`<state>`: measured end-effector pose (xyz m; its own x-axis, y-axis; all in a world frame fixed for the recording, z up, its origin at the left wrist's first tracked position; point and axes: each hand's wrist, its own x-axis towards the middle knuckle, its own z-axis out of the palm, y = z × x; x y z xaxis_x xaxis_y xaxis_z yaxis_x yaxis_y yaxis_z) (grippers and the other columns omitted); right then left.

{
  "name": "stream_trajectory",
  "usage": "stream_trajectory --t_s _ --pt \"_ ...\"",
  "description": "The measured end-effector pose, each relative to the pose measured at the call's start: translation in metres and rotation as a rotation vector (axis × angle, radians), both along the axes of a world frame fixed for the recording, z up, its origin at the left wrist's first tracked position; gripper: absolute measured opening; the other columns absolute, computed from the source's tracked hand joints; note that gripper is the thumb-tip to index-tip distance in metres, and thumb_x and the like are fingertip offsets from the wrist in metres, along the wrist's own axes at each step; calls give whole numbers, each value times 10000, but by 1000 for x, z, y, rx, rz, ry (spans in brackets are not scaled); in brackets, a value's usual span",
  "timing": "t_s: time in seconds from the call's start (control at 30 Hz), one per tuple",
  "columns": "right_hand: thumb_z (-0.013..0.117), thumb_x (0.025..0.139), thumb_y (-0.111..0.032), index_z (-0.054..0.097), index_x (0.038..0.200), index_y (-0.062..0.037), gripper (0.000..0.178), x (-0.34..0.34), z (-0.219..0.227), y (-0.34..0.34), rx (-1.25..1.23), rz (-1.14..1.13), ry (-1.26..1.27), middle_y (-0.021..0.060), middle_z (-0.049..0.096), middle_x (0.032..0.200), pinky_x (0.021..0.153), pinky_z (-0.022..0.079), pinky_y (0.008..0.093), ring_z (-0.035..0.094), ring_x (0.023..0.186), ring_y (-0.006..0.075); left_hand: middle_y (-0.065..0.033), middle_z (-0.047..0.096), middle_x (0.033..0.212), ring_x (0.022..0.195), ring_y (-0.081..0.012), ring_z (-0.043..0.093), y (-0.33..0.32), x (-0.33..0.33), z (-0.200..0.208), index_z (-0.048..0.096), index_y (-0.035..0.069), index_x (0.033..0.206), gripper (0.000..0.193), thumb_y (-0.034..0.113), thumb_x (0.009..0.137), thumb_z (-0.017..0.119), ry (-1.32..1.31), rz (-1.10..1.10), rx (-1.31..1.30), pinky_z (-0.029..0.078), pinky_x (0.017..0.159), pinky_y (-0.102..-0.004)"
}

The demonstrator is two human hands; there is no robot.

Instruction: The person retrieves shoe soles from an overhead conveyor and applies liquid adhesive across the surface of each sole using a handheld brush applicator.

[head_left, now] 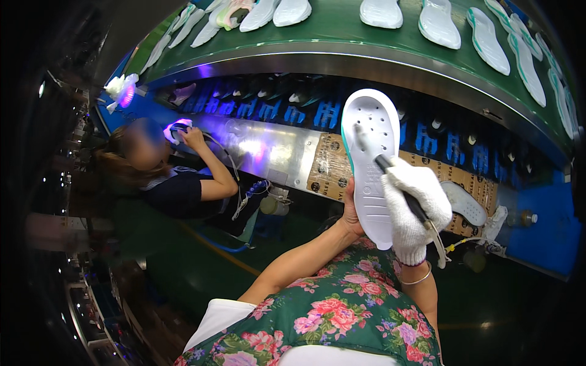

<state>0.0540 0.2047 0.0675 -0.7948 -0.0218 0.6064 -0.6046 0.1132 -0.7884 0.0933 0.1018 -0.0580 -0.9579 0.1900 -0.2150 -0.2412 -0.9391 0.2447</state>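
A white shoe sole (379, 189) with a teal edge stands tilted before me, its heel toward my lap. My bare left hand (350, 210) grips it along its left side; part of the fingers is hidden behind it. In a white knit glove, my right hand (421, 198) is closed around a black-handled brush (383, 161) with a pale tube at its rear end. The brush's blurred bristles are over the holed upper part of the sole. Another pale sole (465, 203) lies on the bench just right of the glove.
A green conveyor belt (342, 38) carries several white soles across the top. Below it are rows of dark-and-blue items (268, 111). Taped cardboard (329, 168) covers part of the metal bench (278, 146). A bottle (519, 218) stands right. A co-worker (177, 192) works at left under purple light.
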Motion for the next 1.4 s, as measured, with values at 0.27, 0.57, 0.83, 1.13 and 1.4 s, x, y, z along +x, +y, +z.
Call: stream_trajectory --t_s 0.27,0.57,0.83,1.13,1.4 --pt "781 709 25 741 888 -35 193 0 -3 -3 72 135 -11 108 724 889 733 530 313 680 800 222 -209 465 1437 1318 -340 484 -16 -14 7 326 58 1490 1116 851 735 539 10 20 -104 389 1129 -508" --pt "764 719 3 744 921 -50 210 8 -15 -4 227 256 89 117 725 909 724 520 325 678 771 244 -208 487 1410 1283 -355 518 -32 -14 -2 295 110 1515 1047 827 781 506 166 53 68 443 1086 -512" --pt "786 682 31 746 931 -75 274 13 -25 -8 280 144 159 97 735 956 742 522 333 674 812 236 -174 526 1351 1216 -406 562 -43 -26 13 360 96 1466 1058 880 761 450 277 13 14 482 1027 -559" --pt "763 697 44 722 963 -30 279 9 -32 -4 170 252 108 104 719 902 684 521 322 681 777 253 -245 594 1167 1036 -425 635 -60 -39 13 441 45 1377 1159 947 650 481 259 7 28 560 843 -582" --pt "765 740 -28 749 945 -87 214 14 -45 8 73 416 -87 78 732 932 755 526 332 686 832 237 -280 580 1203 1029 -460 623 -64 -33 13 440 42 1382 1132 927 679 483 276 -48 93 546 814 -617"
